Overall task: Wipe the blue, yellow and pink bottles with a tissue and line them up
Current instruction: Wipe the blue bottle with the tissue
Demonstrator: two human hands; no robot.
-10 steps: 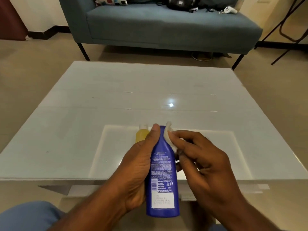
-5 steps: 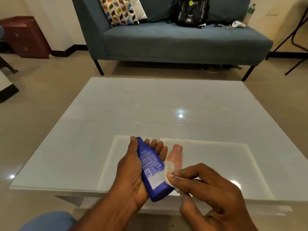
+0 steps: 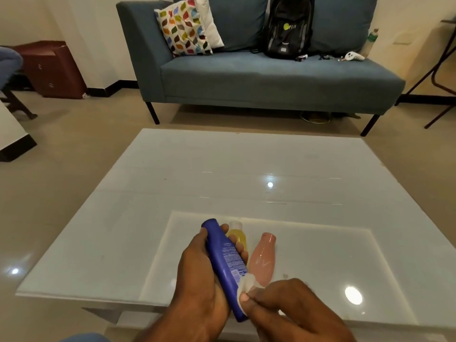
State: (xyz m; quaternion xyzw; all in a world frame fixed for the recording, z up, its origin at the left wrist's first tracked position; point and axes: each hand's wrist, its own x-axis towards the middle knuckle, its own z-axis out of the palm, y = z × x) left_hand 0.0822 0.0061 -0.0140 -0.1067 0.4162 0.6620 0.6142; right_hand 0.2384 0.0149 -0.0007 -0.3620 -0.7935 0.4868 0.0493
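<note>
We held the blue bottle (image 3: pixel 225 265) in our left hand (image 3: pixel 202 287), with the fingers curled round it from below and the thumb on its left side. The bottle was off the table, tilted, with its cap end pointing to 11 o'clock and its flat bottom near us. Our right hand (image 3: pixel 291 309) pinched a small white tissue (image 3: pixel 244 290) between the thumb and the first fingers, and the other fingers were bent in. The tissue pressed on the right side of the blue bottle, near its low end. The yellow bottle (image 3: pixel 238 236) sat on the white table (image 3: pixel 197 169) just behind our left fingers, at 12 o'clock from them, and part of it was hidden. The pink bottle (image 3: pixel 263 260) lay on the table just beside the blue one, at 3 o'clock from it, with its neck pointing away from us. We could not tell if the yellow bottle stood up or lay down.
</note>
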